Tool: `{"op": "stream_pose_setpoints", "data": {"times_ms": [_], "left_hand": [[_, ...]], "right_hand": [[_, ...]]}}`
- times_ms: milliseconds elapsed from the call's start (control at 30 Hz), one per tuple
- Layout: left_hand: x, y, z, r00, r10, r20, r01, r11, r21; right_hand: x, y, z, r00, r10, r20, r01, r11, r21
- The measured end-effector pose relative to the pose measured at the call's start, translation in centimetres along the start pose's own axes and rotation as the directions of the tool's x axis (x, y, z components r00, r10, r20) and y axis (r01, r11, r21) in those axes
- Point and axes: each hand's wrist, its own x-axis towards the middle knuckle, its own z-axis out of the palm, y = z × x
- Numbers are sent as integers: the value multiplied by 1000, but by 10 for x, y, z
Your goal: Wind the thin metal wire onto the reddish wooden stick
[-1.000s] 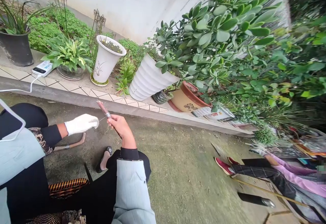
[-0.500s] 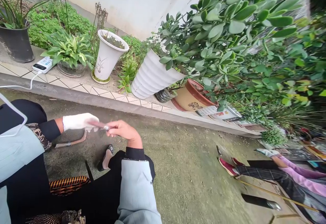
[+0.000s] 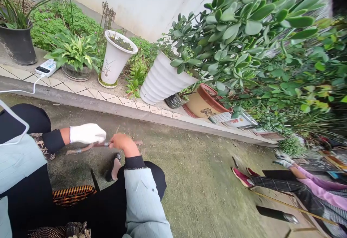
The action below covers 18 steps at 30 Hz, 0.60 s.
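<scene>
So the stick [image 3: 140, 142] just swung round, lower left, poking out past the right hand [image 3: 121, 143] gripping it, wrapped bit [image 3: 106, 144] apparently facing the curled gloved left hand [image 3: 89, 133], whose hold I can't tell.

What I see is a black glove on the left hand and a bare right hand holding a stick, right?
Not quite: the glove on the left hand is white, as the head view shows. The right hand is indeed bare and holds a stick.

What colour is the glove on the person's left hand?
The glove is white; it shows best in the head view.
</scene>
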Motion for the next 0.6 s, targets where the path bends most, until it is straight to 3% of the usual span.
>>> {"op": "stream_pose_setpoints", "data": {"times_ms": [67, 100, 133, 200, 267, 333, 400, 467, 533, 600], "left_hand": [[0, -10, -8, 997, -14, -77, 10, 998, -54], [0, -15, -11, 993, -48, -106, 36, 993, -113], [0, -20, -12, 987, -90, -132, 66, 982, -175], [2, -29, -10, 968, -180, -174, 128, 953, -275], [4, -36, -2, 949, -246, -196, 174, 930, -324], [6, -37, 9, 947, -275, -165, 205, 915, -348], [6, -33, 19, 964, -249, -94, 200, 912, -359], [5, -24, 26, 977, -210, -21, 189, 913, -363], [2, -15, 29, 984, -175, 30, 176, 931, -320], [0, -8, 27, 987, -150, 50, 158, 959, -237]], "right_hand": [[-9, -1, 1, 966, -185, 182, 150, 970, 190], [-14, -1, 0, 933, -299, 199, 231, 924, 303], [-20, 0, -1, 906, -396, 151, 309, 861, 403], [-30, 1, -6, 881, -468, -68, 430, 736, 523], [-36, 5, -11, 878, -385, -284, 477, 655, 586], [-35, 10, -14, 872, -243, -425, 475, 631, 614], [-30, 15, -14, 858, -155, -489, 456, 667, 589], [-23, 17, -12, 843, -92, -529, 392, 780, 489], [-15, 15, -8, 835, -3, -551, 227, 913, 338], [-10, 9, -6, 879, 59, -473, 27, 985, 173]]}}
